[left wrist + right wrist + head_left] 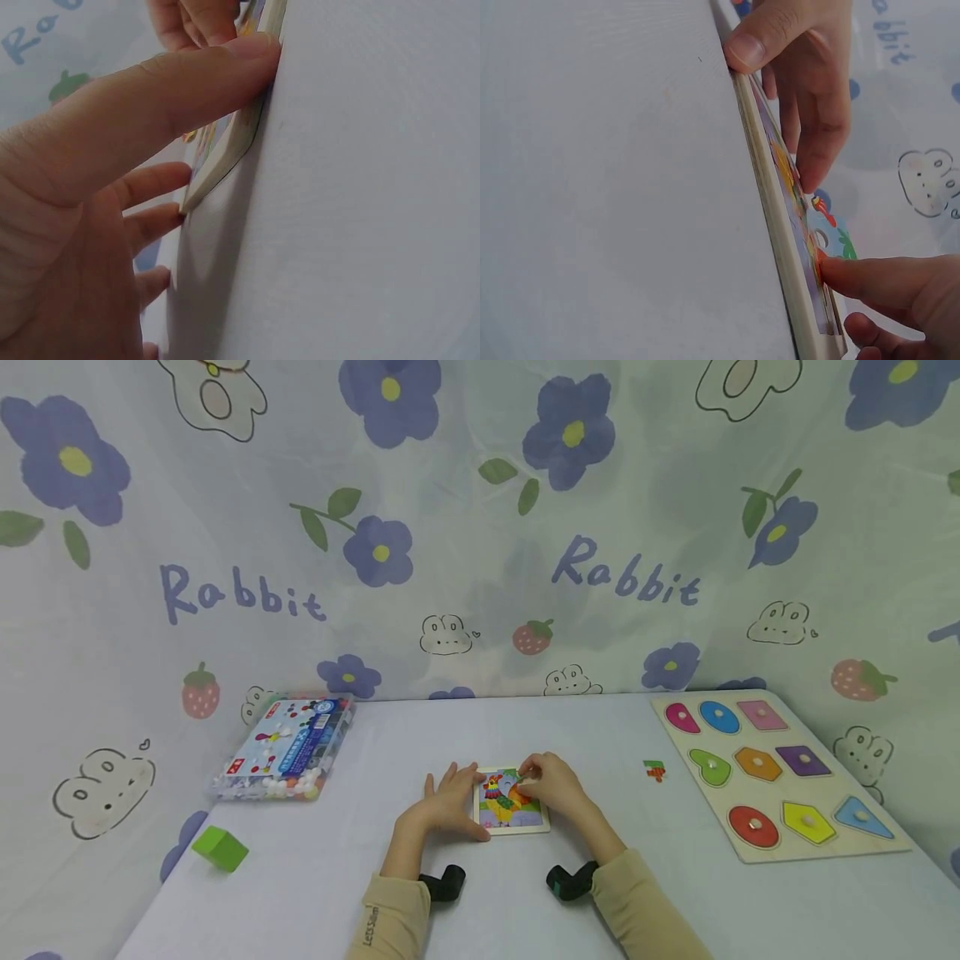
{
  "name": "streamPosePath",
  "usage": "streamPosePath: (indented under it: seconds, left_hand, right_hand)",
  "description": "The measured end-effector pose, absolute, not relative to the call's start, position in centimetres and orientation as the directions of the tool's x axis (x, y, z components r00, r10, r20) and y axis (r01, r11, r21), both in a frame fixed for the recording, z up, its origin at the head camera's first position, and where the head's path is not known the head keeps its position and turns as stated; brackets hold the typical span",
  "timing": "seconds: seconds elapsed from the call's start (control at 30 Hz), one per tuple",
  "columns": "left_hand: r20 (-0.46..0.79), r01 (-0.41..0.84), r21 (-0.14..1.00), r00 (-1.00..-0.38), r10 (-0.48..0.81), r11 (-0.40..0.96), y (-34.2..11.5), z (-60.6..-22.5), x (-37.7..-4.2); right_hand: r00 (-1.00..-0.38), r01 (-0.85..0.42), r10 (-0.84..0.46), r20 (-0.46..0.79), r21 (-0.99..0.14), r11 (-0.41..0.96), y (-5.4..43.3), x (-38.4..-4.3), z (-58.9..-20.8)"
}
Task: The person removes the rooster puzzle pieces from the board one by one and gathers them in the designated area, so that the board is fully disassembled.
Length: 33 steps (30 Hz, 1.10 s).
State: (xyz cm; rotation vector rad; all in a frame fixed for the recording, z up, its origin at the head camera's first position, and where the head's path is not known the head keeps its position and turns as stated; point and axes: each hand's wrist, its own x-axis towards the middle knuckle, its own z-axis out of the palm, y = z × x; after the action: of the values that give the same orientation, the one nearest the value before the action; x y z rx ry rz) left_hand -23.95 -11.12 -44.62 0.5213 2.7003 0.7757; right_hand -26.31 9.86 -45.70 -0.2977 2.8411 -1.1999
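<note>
A small wooden jigsaw board [545,828] with a rooster picture lies flat on the table in front of me. My left hand [450,807] holds it at the left side, thumb on the front edge and fingers spread toward the far left corner. Over the board's far right part, my right hand [555,785] pinches a jigsaw piece. In the right wrist view that piece [842,234] stands tilted up from the picture, light blue with green, the thumb low against it. Another loose jigsaw piece [655,770], green and orange, lies on the table to the right.
A large wooden shape board [716,802] with knobbed coloured shapes lies at the right. At the back left sits a clear plastic box [285,747] with a printed blue lid sheet. A green block [220,848] stands at the front left. A patterned curtain [450,527] hangs behind the table.
</note>
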Motion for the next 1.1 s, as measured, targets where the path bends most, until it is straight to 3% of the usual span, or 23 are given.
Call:
streamPosePath:
  seconds: [0.67, 1.1]
  left_hand:
    - [-0.223, 0.303, 0.497, -0.861, 0.457, 0.813, -11.0, -44.15, -23.72]
    - [-0.22, 0.297, 0.494, -0.866, 0.449, 0.817, -10.89, -44.13, -23.69]
  right_hand:
    - [-0.977, -0.185, -0.202, 0.072, -0.763, 0.619, 9.78, -26.25, -46.16]
    - [-0.983, -0.151, -0.167, 0.078, -0.859, 0.489, 10.07, -26.4, -45.8]
